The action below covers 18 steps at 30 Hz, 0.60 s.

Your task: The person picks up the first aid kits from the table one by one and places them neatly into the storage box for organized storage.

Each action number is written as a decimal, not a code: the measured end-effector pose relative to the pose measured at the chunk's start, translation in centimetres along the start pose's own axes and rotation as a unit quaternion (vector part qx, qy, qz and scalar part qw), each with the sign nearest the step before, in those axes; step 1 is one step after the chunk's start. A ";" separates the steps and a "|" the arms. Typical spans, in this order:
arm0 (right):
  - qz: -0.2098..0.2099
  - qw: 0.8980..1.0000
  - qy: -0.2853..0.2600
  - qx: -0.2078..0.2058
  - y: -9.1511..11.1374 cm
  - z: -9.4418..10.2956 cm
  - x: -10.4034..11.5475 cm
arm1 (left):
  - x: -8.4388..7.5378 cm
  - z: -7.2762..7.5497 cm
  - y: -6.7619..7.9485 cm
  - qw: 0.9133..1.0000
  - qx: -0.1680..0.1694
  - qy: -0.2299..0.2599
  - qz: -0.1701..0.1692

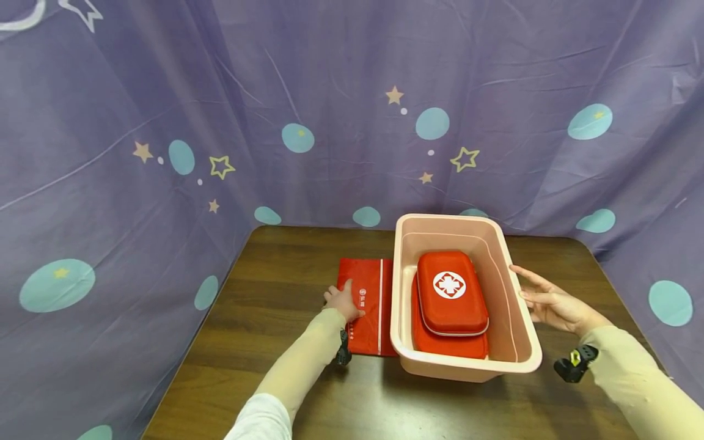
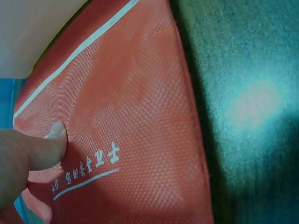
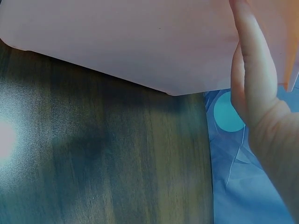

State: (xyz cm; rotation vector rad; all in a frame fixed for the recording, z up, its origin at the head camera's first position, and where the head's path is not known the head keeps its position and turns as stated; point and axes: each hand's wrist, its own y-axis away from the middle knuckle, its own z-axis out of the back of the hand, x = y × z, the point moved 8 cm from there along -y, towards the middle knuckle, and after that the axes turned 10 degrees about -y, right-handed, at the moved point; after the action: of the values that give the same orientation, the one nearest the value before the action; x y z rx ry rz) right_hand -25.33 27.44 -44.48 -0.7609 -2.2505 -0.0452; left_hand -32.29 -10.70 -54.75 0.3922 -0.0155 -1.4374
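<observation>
A flat red pouch (image 1: 370, 278) with a white stripe and white lettering lies on the table, its right side beneath the pink plastic tub (image 1: 525, 345). My left hand (image 1: 342, 302) rests on the pouch's left part with its fingers spread. In the left wrist view the thumb (image 2: 49, 151) lies against the fabric beside the printing; the other fingers are mostly hidden there. At the tub's right wall, my right hand (image 1: 558, 305) touches the outside just below the rim with extended fingers. Inside the tub, a red first-aid case (image 1: 459, 308) with a white cross emblem sits on another red item (image 1: 440, 345).
The brown wooden table (image 1: 275, 287) reaches back to a purple curtain (image 1: 341, 165) with stars and teal spots. More curtain hangs at both sides, close to the table's edges. The tub stands right of centre.
</observation>
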 end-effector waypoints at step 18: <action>0.004 1.000 0.007 -0.004 0.1 -0.2 0.2 | -0.6 0.4 0.3 1.000 -0.011 0.005 -0.006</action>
State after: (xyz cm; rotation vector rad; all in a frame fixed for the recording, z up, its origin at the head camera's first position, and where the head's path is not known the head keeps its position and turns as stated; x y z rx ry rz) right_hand -25.29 27.58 -44.22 -0.7728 -2.2355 -0.0549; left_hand -32.16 -10.18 -54.10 0.3824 0.0105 -1.4463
